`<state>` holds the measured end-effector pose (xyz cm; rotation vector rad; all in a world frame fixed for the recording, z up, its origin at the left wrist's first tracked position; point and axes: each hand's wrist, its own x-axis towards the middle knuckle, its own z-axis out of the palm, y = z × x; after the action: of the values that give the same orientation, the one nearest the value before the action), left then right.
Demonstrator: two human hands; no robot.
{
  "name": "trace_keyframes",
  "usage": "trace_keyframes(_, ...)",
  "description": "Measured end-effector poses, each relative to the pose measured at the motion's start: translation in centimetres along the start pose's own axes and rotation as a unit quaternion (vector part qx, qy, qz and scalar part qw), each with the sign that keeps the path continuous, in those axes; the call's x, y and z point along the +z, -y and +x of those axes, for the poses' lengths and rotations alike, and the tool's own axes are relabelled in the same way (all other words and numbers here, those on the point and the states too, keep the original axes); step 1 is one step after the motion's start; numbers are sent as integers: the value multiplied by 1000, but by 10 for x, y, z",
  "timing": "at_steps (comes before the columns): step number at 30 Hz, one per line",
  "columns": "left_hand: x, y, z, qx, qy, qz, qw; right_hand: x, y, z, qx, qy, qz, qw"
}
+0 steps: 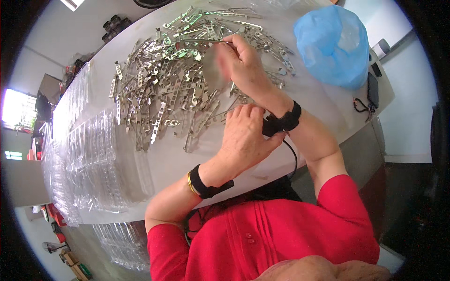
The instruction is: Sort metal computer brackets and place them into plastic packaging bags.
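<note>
My right hand is over the far right part of a large heap of thin metal strips, many of them pierced with holes. Pinched between its thumb and fingers is a slim metal strip, which points left. Close to my right wrist, my left hand has its fingers curled in. The black box of the right wristband shows between its thumb and fingers; whether they grip it, I cannot tell. A thin strip reaches toward the left fingertips, which hide its end. A blurred patch lies below the right fingers.
Clear plastic trays are stacked along the table's left side. A blue plastic bag stands at the far right, near a dark phone with a cord loop. A black cable hangs from the right wristband past the near table edge.
</note>
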<state>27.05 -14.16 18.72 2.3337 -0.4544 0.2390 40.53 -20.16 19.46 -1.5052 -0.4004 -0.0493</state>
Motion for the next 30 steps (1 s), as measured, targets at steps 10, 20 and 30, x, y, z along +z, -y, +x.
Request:
trace_keyframes(10, 9, 11, 5, 33, 12, -9, 999, 2, -4, -1, -114, -8, -79, 990)
trace_keyframes(20, 12, 17, 3, 55, -21, 18, 998, 3, -2, 0, -271, 0, -174, 947)
trace_keyframes(30, 5, 17, -7, 29, -10, -77, 997, 7, 15, -10, -108, 7, -39, 993)
